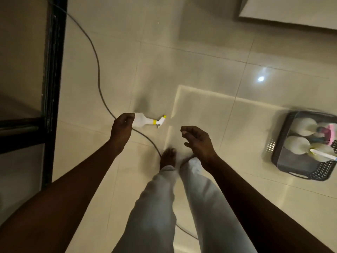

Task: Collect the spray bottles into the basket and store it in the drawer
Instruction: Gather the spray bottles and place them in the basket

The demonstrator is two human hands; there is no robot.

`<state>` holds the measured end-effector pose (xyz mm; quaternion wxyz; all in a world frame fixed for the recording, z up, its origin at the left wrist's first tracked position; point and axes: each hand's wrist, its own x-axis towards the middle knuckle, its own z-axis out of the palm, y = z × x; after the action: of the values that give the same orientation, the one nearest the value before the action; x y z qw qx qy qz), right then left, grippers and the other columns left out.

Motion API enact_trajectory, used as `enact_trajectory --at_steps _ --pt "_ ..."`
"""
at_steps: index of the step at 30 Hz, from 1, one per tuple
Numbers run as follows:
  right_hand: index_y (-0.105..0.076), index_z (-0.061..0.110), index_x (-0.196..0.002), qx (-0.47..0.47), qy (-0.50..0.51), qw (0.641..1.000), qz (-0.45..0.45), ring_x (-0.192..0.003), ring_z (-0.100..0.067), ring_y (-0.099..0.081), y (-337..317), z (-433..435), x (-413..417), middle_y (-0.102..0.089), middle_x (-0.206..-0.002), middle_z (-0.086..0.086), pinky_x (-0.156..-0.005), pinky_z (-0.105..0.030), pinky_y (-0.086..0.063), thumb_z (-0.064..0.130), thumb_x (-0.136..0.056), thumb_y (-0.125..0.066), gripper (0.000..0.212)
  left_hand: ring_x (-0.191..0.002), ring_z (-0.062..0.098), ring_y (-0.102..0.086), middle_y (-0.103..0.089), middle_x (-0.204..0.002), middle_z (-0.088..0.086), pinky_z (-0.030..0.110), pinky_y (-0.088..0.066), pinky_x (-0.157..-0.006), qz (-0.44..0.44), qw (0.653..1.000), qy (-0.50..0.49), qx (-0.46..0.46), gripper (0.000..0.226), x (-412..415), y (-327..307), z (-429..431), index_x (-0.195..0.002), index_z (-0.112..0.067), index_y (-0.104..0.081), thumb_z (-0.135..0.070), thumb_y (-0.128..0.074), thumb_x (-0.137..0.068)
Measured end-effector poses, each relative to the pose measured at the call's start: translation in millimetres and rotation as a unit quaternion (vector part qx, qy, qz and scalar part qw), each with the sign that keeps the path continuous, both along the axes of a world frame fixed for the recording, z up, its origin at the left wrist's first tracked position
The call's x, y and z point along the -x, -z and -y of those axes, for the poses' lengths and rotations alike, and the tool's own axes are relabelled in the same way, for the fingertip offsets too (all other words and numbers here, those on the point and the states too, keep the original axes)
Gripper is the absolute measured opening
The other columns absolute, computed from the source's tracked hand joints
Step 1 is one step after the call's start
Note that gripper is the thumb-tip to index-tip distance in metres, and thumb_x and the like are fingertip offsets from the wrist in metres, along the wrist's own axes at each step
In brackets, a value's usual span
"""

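Note:
A white spray bottle (145,121) with a yellow collar and nozzle tip lies on its side on the tiled floor. My left hand (121,129) hovers over the bottle's base end with fingers curled and apart, holding nothing. My right hand (197,141) is to the right of the bottle, open and empty. A dark perforated basket (284,161) stands on the floor at the right edge. It holds several white spray bottles, one with a pink trigger (328,133).
A grey cable (99,79) curves across the floor and passes under the bottle toward my bare feet (168,157). A black-framed glass door (52,88) runs along the left. A pale cabinet edge (291,13) shows at the top right.

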<state>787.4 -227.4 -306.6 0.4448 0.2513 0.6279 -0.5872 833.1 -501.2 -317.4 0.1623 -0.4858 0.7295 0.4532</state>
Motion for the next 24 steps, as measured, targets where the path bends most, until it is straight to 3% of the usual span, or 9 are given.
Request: enact_trajectory --at_steps 3,6,9,11,17,22,24 --pt "-0.073 0.009 -0.125 0.000 -0.011 0.999 0.037 -0.114 -0.020 -0.067 11 16 -32 -0.074 -0.128 -0.012 -0.104 -0.048 -0.056 0.016 -0.104 -0.066 0.024 -0.119 0.025 -0.063 -0.068 -0.114 -0.005 0.038 -0.050 -0.098 0.017 0.999 0.034 0.016 0.020 -22 9 13 -0.113 -0.027 -0.070 -0.033 -0.054 -0.103" --pt "-0.074 0.015 -0.122 0.002 -0.022 0.996 0.082 -0.118 -0.023 -0.067 29 38 -58 -0.072 -0.129 -0.014 -0.107 -0.051 -0.055 0.022 -0.103 -0.067 0.022 -0.122 0.021 -0.061 -0.069 -0.128 -0.001 0.029 -0.044 -0.095 0.033 0.996 0.077 0.043 0.026 -37 26 31 -0.121 -0.023 -0.070 -0.032 -0.052 -0.104" --pt "-0.073 0.020 -0.112 0.009 -0.017 0.991 0.129 -0.111 -0.020 -0.064 50 66 -79 -0.071 -0.124 -0.017 -0.100 -0.046 -0.058 0.025 -0.102 -0.068 0.012 -0.125 0.023 -0.060 -0.065 -0.138 0.003 0.033 -0.047 -0.104 0.039 0.992 0.105 0.053 0.032 -45 48 51 -0.130 -0.020 -0.068 -0.031 -0.053 -0.104" --pt "-0.073 0.022 -0.107 0.017 -0.013 0.988 0.153 -0.112 -0.021 -0.063 69 88 -90 -0.069 -0.117 -0.010 -0.094 -0.042 -0.059 0.027 -0.102 -0.067 0.009 -0.127 0.023 -0.059 -0.062 -0.142 0.005 0.036 -0.047 -0.108 0.043 0.991 0.117 0.055 0.035 -46 67 67 -0.135 -0.020 -0.066 -0.030 -0.055 -0.104" --pt "-0.071 0.022 -0.106 0.046 0.080 0.971 0.221 -0.116 -0.027 -0.060 139 158 -112 -0.063 -0.119 -0.006 -0.107 -0.050 -0.052 0.018 -0.105 -0.059 0.013 -0.133 0.025 -0.056 -0.058 -0.146 0.008 0.034 -0.045 -0.112 0.059 0.982 0.171 0.046 0.039 -46 136 105 -0.138 -0.018 -0.065 -0.023 -0.057 -0.100" --pt "-0.068 0.021 -0.116 0.060 0.196 0.945 0.253 -0.124 -0.033 -0.060 209 212 -112 -0.057 -0.125 -0.008 -0.105 -0.050 -0.055 0.026 -0.106 -0.060 0.014 -0.145 0.024 -0.046 -0.045 -0.158 0.009 0.035 -0.037 -0.120 0.058 0.970 0.235 0.031 0.048 -34 193 115 -0.149 -0.020 -0.055 -0.024 -0.057 -0.101" --pt "-0.061 0.016 -0.133 0.063 0.242 0.933 0.260 -0.129 -0.035 -0.059 237 232 -109 -0.055 -0.133 -0.010 -0.103 -0.052 -0.056 0.030 -0.104 -0.063 0.032 -0.147 0.023 -0.043 -0.040 -0.162 0.008 0.033 -0.036 -0.121 0.070 0.970 0.235 0.012 0.051 -22 216 119 -0.152 -0.024 -0.051 -0.029 -0.056 -0.102"
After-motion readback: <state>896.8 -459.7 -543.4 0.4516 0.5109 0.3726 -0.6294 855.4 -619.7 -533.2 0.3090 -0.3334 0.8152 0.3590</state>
